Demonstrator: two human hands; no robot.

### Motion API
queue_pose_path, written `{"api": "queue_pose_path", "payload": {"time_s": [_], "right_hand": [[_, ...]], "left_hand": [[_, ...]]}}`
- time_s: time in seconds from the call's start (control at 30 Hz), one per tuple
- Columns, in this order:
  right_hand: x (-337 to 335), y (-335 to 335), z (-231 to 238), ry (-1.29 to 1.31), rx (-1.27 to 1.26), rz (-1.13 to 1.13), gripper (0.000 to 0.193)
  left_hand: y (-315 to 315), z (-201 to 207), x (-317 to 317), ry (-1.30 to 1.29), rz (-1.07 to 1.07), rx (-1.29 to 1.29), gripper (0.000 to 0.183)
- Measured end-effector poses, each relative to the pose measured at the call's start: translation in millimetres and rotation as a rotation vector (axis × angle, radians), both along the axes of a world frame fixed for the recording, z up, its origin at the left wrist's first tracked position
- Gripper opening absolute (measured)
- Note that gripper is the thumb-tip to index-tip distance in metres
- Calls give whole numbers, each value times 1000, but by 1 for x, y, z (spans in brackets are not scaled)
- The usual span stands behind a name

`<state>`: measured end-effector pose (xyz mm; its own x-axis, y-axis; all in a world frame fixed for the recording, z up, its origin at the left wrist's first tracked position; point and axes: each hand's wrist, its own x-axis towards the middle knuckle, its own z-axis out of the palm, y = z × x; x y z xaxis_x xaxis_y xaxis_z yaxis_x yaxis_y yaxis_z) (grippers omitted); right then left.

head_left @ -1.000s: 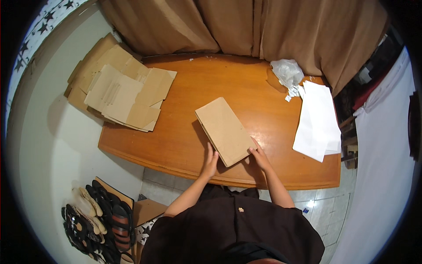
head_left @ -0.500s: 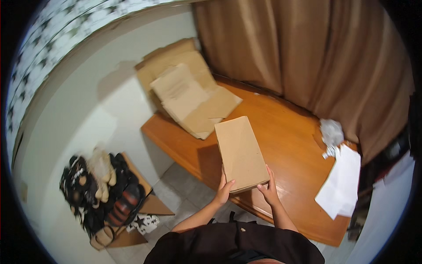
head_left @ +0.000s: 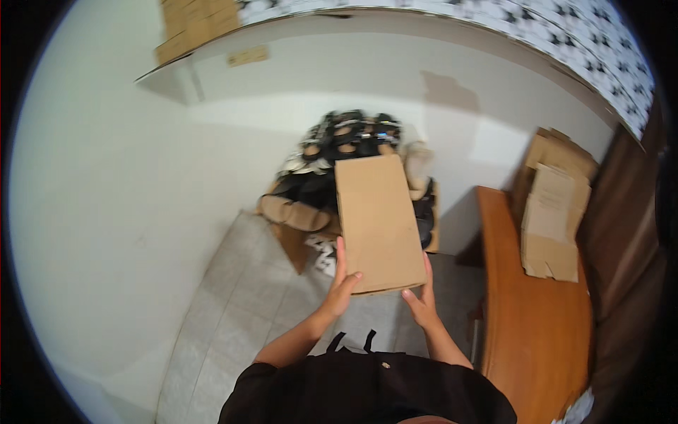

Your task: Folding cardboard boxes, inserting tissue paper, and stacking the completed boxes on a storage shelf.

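Note:
A flat brown cardboard box (head_left: 380,222), shaped like a shoebox, is held up in front of me. My left hand (head_left: 342,286) grips its near left edge, the thumb lying over the top. At the near right corner my right hand (head_left: 421,293) clasps the box, its thumb by the front edge. The fingers beneath the box are hidden. Beyond it and partly covered by it, several shoes and sandals, among them black sandals (head_left: 346,134) and a beige pair (head_left: 418,166), sit on a rack by the wall.
An orange-brown wooden table (head_left: 533,332) stands to my right, with an opened cardboard carton (head_left: 551,219) leaning at its far end. A patterned shelf (head_left: 452,13) juts from the wall above, bearing stacked brown boxes (head_left: 201,25). Grey floor tiles (head_left: 240,311) lie below.
My view has swung left, from the table to the shoe rack. The cardboard box has come along in both hands and is now in front of the shoes.

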<state>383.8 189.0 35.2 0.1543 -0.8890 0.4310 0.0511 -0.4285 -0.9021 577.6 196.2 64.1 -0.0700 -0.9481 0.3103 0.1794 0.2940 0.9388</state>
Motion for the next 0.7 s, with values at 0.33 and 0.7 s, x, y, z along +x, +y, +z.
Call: {"api": "queue_pose_path", "payload": {"time_s": [0.33,0.7], "right_hand": [[254,-18,23,88,-243,577,78],[409,-97,66,1,-602,567,61]], "left_hand": [[92,40,221,-2,654,2,60],[30,58,368,-60,852,-291,52]]}}
